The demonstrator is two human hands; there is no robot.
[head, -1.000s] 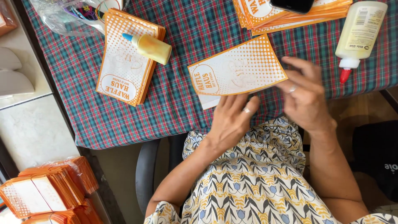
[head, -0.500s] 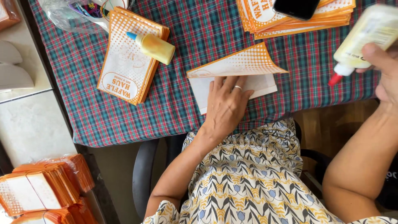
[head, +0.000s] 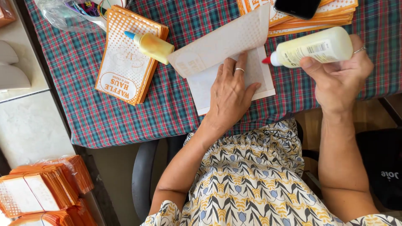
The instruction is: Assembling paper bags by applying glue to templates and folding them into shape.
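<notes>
My left hand [head: 230, 90] lies flat, fingers spread, on a white and orange paper bag [head: 217, 62] on the plaid tablecloth [head: 167, 104], holding its flap lifted open. My right hand [head: 339, 75] grips a pale yellow glue bottle [head: 314, 47] sideways, its red tip pointing left at the bag's right edge. A ring shows on each hand.
A stack of orange paper bags [head: 125, 58] with a small yellow glue bottle [head: 151, 45] on top lies left. Another bag stack [head: 326, 16] under a dark phone [head: 297, 6] sits at the far right. A clear plastic bag [head: 71, 14] is far left. More bundled bags [head: 37, 192] rest low left.
My right hand took the glue bottle from the table's right and brought it to the bag's edge. My left hand opened the bag's flap and pressed down on it.
</notes>
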